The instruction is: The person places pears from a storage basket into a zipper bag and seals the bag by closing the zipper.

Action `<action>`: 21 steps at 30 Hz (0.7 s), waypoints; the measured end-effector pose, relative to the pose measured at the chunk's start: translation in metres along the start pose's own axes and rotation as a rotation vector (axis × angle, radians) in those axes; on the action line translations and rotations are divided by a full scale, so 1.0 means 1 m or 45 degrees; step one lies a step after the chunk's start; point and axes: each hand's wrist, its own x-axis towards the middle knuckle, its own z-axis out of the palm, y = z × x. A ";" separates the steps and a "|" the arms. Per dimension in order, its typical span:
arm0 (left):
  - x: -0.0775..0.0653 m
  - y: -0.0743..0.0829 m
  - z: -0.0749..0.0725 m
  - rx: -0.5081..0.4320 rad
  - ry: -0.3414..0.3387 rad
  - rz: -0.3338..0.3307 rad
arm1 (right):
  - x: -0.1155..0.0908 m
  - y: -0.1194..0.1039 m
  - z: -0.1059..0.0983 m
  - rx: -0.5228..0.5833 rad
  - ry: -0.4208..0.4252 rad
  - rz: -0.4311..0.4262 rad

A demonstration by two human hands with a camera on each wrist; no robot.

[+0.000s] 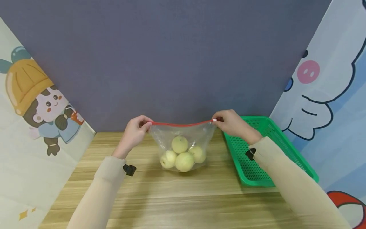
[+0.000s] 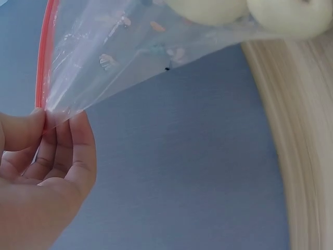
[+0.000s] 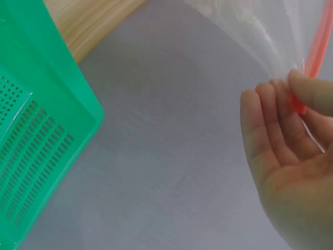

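Observation:
A clear zip bag point(image 1: 163, 136) with a red top strip point(image 1: 183, 124) hangs between my two hands. Several pale yellow-green, apple-like fruits point(image 1: 184, 161) lie bunched at its bottom. My left hand point(image 1: 135, 132) pinches the strip's left end between thumb and fingers, as the left wrist view also shows on the red edge point(image 2: 42, 57). At the other end, my right hand point(image 1: 233, 122) pinches the corner, where a small white slider point(image 1: 214, 120) shows. In the right wrist view, thumb and fingers of the right hand point(image 3: 291, 140) meet on the red strip's tip point(image 3: 297, 105).
A green perforated plastic basket point(image 1: 246, 178) stands on the right, partly under my right forearm. The wood-grain table point(image 1: 171, 203) ends at a grey back panel point(image 1: 177, 63). Cartoon-printed panels flank both sides point(image 1: 37, 133).

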 end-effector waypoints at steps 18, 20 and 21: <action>0.031 -0.001 0.021 -0.029 0.031 0.009 | 0.003 0.021 0.005 0.034 0.199 0.072; 0.025 -0.001 0.019 -0.022 0.010 0.017 | -0.004 0.021 0.006 0.035 0.177 0.059; 0.021 -0.001 0.018 -0.018 -0.009 0.023 | -0.008 0.020 0.006 0.032 0.164 0.046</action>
